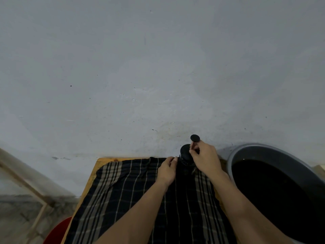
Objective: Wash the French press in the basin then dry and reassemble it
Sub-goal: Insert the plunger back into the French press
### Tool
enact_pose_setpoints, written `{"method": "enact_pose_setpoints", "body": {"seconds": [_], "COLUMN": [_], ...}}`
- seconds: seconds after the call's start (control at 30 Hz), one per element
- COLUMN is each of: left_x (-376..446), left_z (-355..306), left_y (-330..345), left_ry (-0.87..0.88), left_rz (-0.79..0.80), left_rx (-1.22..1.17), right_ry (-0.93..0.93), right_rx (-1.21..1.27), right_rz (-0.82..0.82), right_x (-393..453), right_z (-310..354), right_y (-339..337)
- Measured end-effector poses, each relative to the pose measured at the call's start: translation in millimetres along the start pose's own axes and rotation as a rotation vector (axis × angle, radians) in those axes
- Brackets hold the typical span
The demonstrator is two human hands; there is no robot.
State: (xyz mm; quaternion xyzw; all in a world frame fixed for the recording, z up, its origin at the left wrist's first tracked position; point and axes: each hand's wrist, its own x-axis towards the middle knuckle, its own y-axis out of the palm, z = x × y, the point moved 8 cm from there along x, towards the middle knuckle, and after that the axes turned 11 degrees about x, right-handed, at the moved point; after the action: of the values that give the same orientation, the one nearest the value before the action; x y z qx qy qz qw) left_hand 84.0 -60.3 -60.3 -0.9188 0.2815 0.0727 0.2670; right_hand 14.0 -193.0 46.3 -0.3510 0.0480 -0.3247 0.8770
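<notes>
Grey plaster wall [158, 67] fills most of the view, scuffed and speckled. Landmark: wooden table [101, 163], butted against the wall's base.

Dark plaid cloth [131, 191] covers nearly all of the table top; only bare wood strips show along the left and far edges.

Grey round basin [246, 152] sits just off the table's right side, holding dark water; its near-right part runs out of frame.

Pale wooden frame [26, 184] leans left of the table, running diagonally. Red rounded object [58, 231] sits low at the table's left front corner; can't tell what it is.

Both forearms come in from the bottom edge over the cloth.

French press [186, 155] stands upright at the table's far edge, right of centre, close to the wall, on or at the edge of the cloth. Black lid [185, 150] is on top; lower body is mostly hidden by the hands and dark against the cloth. Plunger knob [195, 138] is raised above the lid on its rod.

Right hand [205, 157] is over the press, fingers curled, pinching the rod just under the knob.

Left hand [167, 169] rests on the cloth just left of the press, fingers bent toward its side; fingertips touch or nearly touch the body. Can't tell whether it actually grips.
</notes>
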Motion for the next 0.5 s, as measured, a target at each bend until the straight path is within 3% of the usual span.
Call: {"method": "enact_pose_setpoints", "body": {"seconds": [0.2,0.27,0.37,0.5], "left_x": [0.5,0.4,-0.4,-2.5], "left_z": [0.3,0.4,-1.1,-4.4], "left_y": [1.0,1.1,-0.9,-1.2], "left_ry": [-0.008,-0.007,0.002,-0.001], "left_rz": [0.019,0.018,0.007,0.000], "left_rx": [-0.002,-0.015,-0.020,-0.006], "right_ry": [0.061,0.005,-0.121,-0.147], "right_rx": [0.109,0.148,0.007,-0.064], "right_rz": [0.006,0.028,0.112,0.084], "right_x": [-3.4,-5.6,-9.7,-18.5], "right_z": [-4.1,0.8,6.4,3.9], "right_y": [-3.6,-5.2,7.7,16.0]}}
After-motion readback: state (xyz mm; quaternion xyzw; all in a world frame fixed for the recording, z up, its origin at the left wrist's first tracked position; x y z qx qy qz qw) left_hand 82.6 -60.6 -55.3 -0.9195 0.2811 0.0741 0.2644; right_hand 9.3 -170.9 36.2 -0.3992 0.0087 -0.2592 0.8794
